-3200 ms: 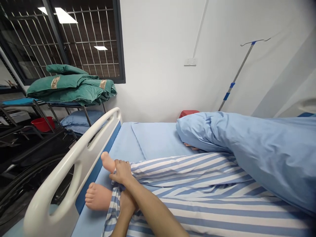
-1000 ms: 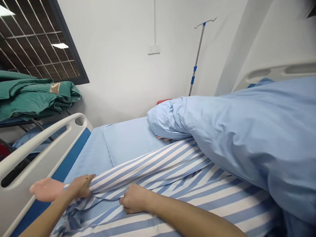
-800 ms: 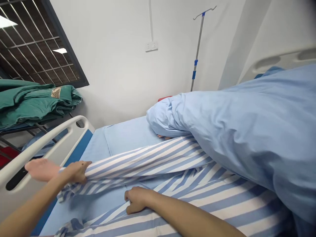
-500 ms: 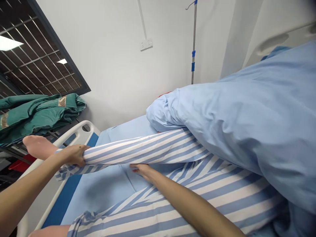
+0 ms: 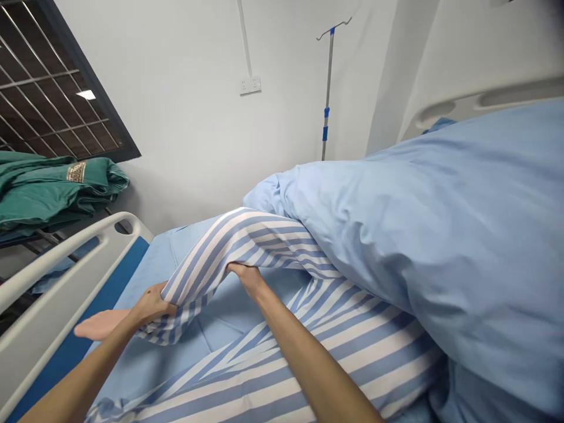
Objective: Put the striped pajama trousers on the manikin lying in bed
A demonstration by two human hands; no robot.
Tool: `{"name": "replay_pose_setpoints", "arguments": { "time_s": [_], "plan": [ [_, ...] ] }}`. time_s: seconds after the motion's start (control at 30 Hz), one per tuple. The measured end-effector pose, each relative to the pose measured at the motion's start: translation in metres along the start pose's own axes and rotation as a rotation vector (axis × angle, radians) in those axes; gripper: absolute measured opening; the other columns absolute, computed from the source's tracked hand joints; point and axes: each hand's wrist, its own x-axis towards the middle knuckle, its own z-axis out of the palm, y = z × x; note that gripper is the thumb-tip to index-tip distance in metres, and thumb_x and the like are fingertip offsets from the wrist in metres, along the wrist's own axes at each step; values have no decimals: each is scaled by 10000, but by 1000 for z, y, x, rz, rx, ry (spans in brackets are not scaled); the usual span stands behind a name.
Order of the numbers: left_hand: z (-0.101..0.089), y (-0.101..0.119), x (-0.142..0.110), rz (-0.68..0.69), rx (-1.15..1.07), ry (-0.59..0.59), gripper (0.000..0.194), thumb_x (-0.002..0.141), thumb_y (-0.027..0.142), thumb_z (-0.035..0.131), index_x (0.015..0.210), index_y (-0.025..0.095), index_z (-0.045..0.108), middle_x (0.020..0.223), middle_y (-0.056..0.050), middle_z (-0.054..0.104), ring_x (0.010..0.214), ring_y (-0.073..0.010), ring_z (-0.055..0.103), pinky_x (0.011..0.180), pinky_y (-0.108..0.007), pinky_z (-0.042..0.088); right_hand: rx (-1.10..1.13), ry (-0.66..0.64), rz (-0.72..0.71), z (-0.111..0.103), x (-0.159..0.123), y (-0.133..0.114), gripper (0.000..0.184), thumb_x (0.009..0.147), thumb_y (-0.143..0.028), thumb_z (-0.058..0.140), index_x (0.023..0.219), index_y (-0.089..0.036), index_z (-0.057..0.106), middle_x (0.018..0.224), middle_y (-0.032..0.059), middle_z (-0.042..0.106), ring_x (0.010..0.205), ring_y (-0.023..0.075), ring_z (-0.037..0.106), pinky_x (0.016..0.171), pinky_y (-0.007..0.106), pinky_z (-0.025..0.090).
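A leg in blue-and-white striped trousers (image 5: pixel 207 252) is bent, its knee raised above the bed sheet. My left hand (image 5: pixel 154 305) is closed around the lower leg near the ankle, over the trouser cuff. Beyond that hand a bare foot (image 5: pixel 99 325) sticks out, smooth and pinkish. Under the knee, my right hand (image 5: pixel 247 278) grips the leg from below, its fingers partly hidden by the cloth. The other striped leg (image 5: pixel 247 382) lies stretched out on the bed nearer to me.
A thick light-blue quilt (image 5: pixel 396 223) covers the upper body and thighs. The bed's pale footboard (image 5: pixel 101 232) stands at left, with folded green cloth (image 5: pixel 57 188) beyond it. An IV pole (image 5: pixel 328 94) rises by the wall, and a headboard (image 5: pixel 467 106) shows at right.
The leg has gone from straight to bent, and its foot has moved right and down, inside the footboard. My right hand has come up against the underside of the knee.
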Motion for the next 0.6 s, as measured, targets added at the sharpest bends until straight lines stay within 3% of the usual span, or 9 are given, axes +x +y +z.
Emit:
{"name": "replay_pose_setpoints", "arguments": {
  "time_s": [0.17, 0.3, 0.43, 0.6],
  "plan": [
    [53, 33, 11, -23, -221, 46, 291, 527, 288, 584, 800, 196, 544, 671, 27, 558, 668, -158, 533, 559, -226, 401, -121, -13, -94, -16, 9, -10, 134, 641, -263, 532, 733, -203, 609, 808, -28, 649, 874, 161, 568, 864, 284, 434],
    [85, 35, 13, -70, -323, 101, 334, 564, 325, 577, 876, 211, 546, 681, 19, 574, 651, -157, 543, 552, -233, 405, -223, -38, -118, -17, 8, -4, 196, 664, -267, 532, 824, -213, 631, 864, -33, 658, 920, 166, 565, 921, 299, 401],
    [97, 28, 14, -66, -309, 131, 396, 570, 369, 595, 935, 221, 551, 755, 0, 611, 703, -177, 568, 573, -242, 408, -266, -38, -99, -15, 7, 0, 253, 673, -274, 541, 900, -213, 637, 888, -30, 660, 976, 170, 554, 965, 307, 368],
    [93, 31, 12, -64, -319, 105, 448, 581, 351, 595, 1006, 222, 539, 775, 1, 621, 707, -172, 575, 570, -236, 411, -295, -29, -90, -15, 8, -1, 300, 675, -289, 542, 953, -218, 630, 933, -16, 655, 1032, 180, 528, 986, 326, 344]
  ]
}}
